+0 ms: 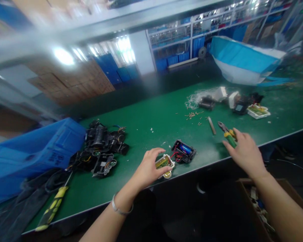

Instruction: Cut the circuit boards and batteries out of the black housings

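Note:
My left hand (148, 168) pinches a small white plastic part with a circuit board (164, 163) near the front edge of the green table (146, 114). Red wires run from that part to a black battery case with a blue cell (183, 150) lying just right of it. My right hand (244, 152) is on the green and yellow handles of a pair of pliers (227, 131), whose metal jaws point away from me. Its fingers curl over the handles.
A pile of black device housings (101, 148) lies at the left beside a blue bag (32, 154). A yellow and black screwdriver (53, 205) rests at the front left. Small screws (192, 115), a metal rod (212, 125), white parts and a white tray (258, 111) sit farther back. A cardboard box (260, 205) stands below the table.

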{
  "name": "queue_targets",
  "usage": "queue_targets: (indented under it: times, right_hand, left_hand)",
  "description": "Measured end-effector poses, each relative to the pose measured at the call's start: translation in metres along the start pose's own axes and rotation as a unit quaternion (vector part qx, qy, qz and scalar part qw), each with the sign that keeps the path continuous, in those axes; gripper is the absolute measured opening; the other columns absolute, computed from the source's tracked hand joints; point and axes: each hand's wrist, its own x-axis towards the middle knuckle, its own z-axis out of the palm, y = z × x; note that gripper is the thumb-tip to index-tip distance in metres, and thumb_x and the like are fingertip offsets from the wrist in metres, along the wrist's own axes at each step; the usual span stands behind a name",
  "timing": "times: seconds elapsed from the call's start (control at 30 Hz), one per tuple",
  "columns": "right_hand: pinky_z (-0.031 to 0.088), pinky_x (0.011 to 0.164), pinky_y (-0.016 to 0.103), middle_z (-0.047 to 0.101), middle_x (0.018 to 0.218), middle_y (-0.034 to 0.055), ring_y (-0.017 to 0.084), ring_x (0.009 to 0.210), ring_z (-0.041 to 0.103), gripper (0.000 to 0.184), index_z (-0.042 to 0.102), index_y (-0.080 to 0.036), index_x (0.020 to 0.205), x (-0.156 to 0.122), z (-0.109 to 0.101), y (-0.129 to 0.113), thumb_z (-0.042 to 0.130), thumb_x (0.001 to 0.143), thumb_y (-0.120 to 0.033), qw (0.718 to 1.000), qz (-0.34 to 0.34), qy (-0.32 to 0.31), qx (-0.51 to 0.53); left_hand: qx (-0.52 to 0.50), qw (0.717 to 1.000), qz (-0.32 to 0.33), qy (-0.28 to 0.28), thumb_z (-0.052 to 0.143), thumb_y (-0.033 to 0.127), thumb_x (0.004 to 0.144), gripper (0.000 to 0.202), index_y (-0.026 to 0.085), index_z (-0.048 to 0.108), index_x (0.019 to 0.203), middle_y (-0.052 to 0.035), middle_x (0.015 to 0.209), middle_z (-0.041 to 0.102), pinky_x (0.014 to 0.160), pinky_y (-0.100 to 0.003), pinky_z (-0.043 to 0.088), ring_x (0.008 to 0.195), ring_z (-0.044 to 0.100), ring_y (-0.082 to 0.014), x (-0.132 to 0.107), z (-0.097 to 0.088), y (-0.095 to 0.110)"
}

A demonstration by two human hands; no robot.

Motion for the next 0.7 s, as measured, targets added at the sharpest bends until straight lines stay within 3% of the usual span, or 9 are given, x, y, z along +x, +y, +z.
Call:
queue_targets:
  times: [0.1, 0.2, 0.3, 0.4, 0.57, 0.63, 0.7]
  right_hand:
    - [0.041, 0.077, 0.046, 0.054, 0.112, 0.0217, 0.037, 0.097, 0.051, 0.058, 0.044, -0.011, 0.133, 0.025, 0.009, 0.023, 0.048, 0.086, -0.045, 0.989, -0.007, 0.023, -0.145]
    - [0.040, 0.078, 0.046, 0.055, 0.113, 0.0197, 0.037, 0.103, 0.048, 0.047, 0.056, -0.013, 0.122, 0.040, 0.017, 0.023, 0.046, 0.088, -0.045, 0.983, -0.040, 0.032, -0.177]
    - [0.037, 0.087, 0.043, 0.052, 0.122, 0.0178, 0.034, 0.113, 0.043, 0.043, 0.060, -0.015, 0.118, 0.053, 0.029, 0.004, 0.043, 0.091, -0.044, 0.980, -0.118, 0.034, -0.154]
    - [0.036, 0.091, 0.042, 0.054, 0.120, 0.0180, 0.033, 0.116, 0.044, 0.043, 0.062, -0.018, 0.117, 0.065, 0.044, -0.018, 0.045, 0.090, -0.047, 0.972, -0.159, -0.007, -0.170]
    - [0.043, 0.074, 0.037, 0.065, 0.087, 0.0169, 0.030, 0.090, 0.060, 0.035, 0.070, -0.010, 0.086, 0.071, 0.060, -0.033, 0.041, 0.092, -0.030, 0.966, -0.132, -0.087, -0.204]
    - [0.043, 0.066, 0.035, 0.065, 0.081, 0.0167, 0.029, 0.079, 0.062, 0.034, 0.069, -0.009, 0.078, 0.071, 0.057, -0.033, 0.040, 0.091, -0.024, 0.970, -0.114, -0.081, -0.198]
    - [0.043, 0.063, 0.035, 0.065, 0.082, 0.0152, 0.027, 0.074, 0.062, 0.026, 0.068, -0.012, 0.086, 0.071, 0.049, -0.031, 0.044, 0.088, -0.022, 0.977, -0.095, -0.069, -0.179]
  left_hand:
    - [0.070, 0.997, -0.030, -0.001, 0.068, 0.063, 0.061, 0.086, 0.021, 0.043, 0.132, -0.0121, 0.137, 0.042, 0.104, -0.048, 0.033, 0.125, 0.037, -0.0314, -0.004, 0.004, -0.010]
    - [0.120, 0.991, -0.053, -0.039, 0.072, 0.067, 0.048, 0.101, 0.019, 0.043, 0.132, -0.0147, 0.136, 0.040, 0.099, -0.049, 0.038, 0.123, 0.038, -0.0361, -0.009, 0.007, -0.014]
    - [0.166, 0.983, -0.070, -0.038, 0.075, 0.057, 0.049, 0.080, 0.020, 0.056, 0.117, -0.0137, 0.129, 0.046, 0.092, -0.047, 0.042, 0.115, 0.043, -0.0360, -0.011, 0.008, -0.015]
    - [0.175, 0.982, -0.072, -0.010, 0.073, 0.042, 0.057, 0.051, 0.020, 0.061, 0.102, -0.0118, 0.122, 0.050, 0.087, -0.042, 0.045, 0.109, 0.048, -0.0325, -0.010, 0.007, -0.018]
    - [0.076, 0.990, -0.092, 0.072, 0.071, 0.029, 0.061, 0.051, 0.020, 0.054, 0.108, -0.0105, 0.117, 0.053, 0.088, -0.037, 0.045, 0.101, 0.056, -0.0258, -0.007, 0.005, -0.032]
    - [-0.014, 0.990, -0.117, 0.074, 0.071, 0.032, 0.064, 0.053, 0.020, 0.051, 0.111, -0.0088, 0.106, 0.059, 0.083, -0.036, 0.047, 0.092, 0.060, -0.0231, -0.005, 0.004, -0.038]
    - [-0.126, 0.982, -0.134, 0.052, 0.075, 0.031, 0.062, 0.064, 0.020, 0.047, 0.117, -0.0075, 0.099, 0.063, 0.082, -0.036, 0.048, 0.088, 0.063, -0.0223, -0.003, 0.004, -0.044]
